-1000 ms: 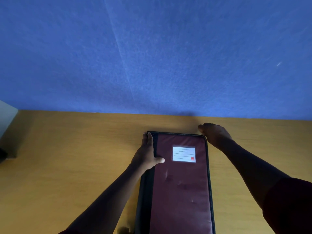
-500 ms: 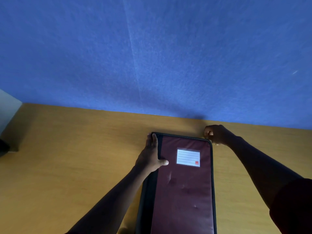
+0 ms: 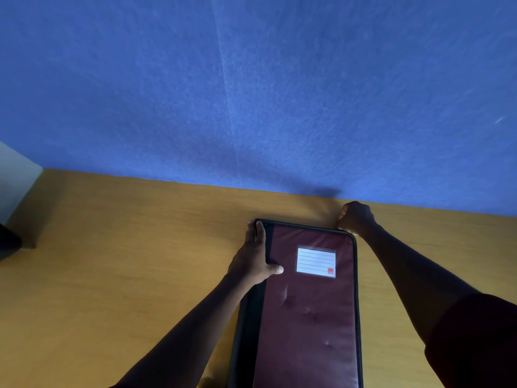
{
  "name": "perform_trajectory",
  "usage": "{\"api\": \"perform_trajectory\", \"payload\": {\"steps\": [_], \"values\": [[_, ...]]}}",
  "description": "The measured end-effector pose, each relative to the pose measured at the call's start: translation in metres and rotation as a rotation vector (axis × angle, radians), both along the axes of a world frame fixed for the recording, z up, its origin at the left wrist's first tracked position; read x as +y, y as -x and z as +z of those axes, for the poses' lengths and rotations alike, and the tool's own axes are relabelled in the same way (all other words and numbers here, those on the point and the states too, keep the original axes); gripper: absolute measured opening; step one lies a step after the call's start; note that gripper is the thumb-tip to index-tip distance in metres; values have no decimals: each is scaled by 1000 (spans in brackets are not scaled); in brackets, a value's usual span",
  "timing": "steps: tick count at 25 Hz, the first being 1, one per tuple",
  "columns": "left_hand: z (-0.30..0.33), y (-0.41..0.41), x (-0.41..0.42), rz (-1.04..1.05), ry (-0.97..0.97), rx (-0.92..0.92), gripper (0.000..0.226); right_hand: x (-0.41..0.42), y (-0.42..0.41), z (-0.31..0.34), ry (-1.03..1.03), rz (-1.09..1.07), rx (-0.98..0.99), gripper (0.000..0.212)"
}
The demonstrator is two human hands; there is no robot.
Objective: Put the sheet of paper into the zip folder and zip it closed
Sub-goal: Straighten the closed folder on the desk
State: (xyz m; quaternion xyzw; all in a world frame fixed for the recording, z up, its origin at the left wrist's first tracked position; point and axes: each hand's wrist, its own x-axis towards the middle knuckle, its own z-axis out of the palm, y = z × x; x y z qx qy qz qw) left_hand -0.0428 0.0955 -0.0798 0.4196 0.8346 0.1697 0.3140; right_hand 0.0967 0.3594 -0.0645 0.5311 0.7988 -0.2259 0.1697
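Note:
A maroon zip folder (image 3: 307,317) with black edging and a white label pocket (image 3: 316,261) lies closed on the wooden table (image 3: 126,275). My left hand (image 3: 256,259) rests flat on its far left corner, fingers straight along the black spine, thumb on the cover. My right hand (image 3: 355,218) is curled at the far right corner, pinching something small at the zip track, apparently the zip pull, which the fingers hide. The sheet of paper is not in view.
A blue felt partition (image 3: 251,93) rises right behind the table's far edge. A white and dark object (image 3: 11,208) stands at the far left edge of the table. Bare wood lies on both sides of the folder.
My right hand has closed into a pinch at the folder's far right corner and stays there. The left hand keeps its place. The view has shifted slightly.

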Motion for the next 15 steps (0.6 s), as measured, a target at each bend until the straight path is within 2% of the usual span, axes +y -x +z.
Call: {"api": "perform_trajectory", "payload": {"steps": [3, 8, 15], "values": [[-1, 1, -1, -1, -6, -2, 131, -12, 8, -3, -81, -105, 55, 28], [-2, 3, -2, -5, -18, 0, 131, -29, 25, -5, -196, -66, 30, 34], [-2, 3, -3, -7, -40, 4, 130, -19, 11, 5, -149, -166, 85, 33]]}}
